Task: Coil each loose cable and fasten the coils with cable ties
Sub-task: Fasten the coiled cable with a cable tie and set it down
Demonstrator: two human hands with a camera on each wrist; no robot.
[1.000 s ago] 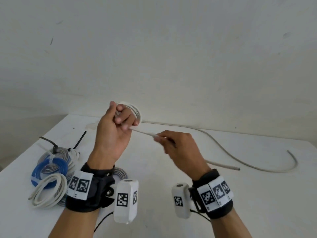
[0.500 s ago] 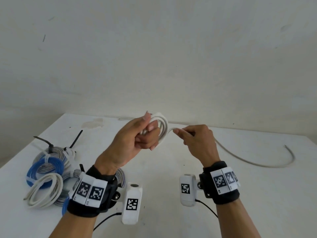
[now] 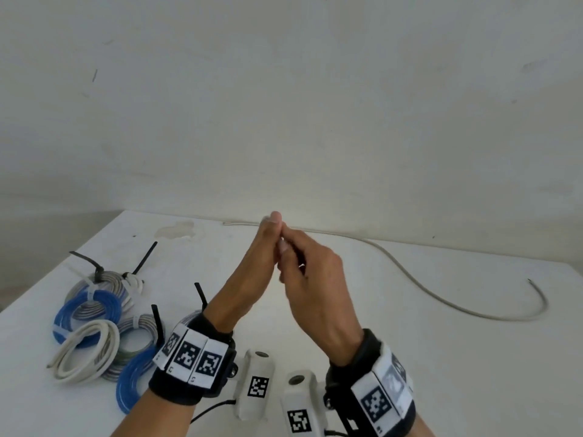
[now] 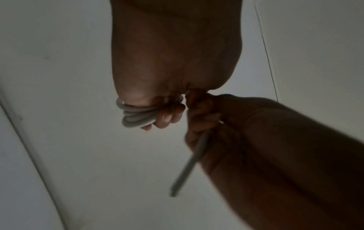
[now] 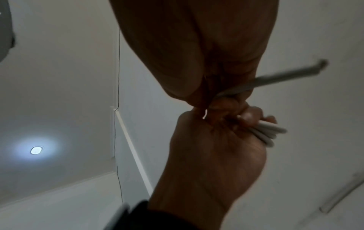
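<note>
Above white table [image 3: 441,357], left hand [image 3: 252,272] clenches small coil of white round cable [image 4: 135,118]; right hand [image 3: 312,279] fingers [image 4: 199,118] pinch cable's loose tail.

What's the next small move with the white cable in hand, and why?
Probably tuck the last free end into the bundle. The left hand grips a stack of white loops, while the right hand pinches only a short straight tail ending in a bare tip. No tie is visible on this coil, so fastening likely follows; spare black ties lie by the finished coils.
</note>
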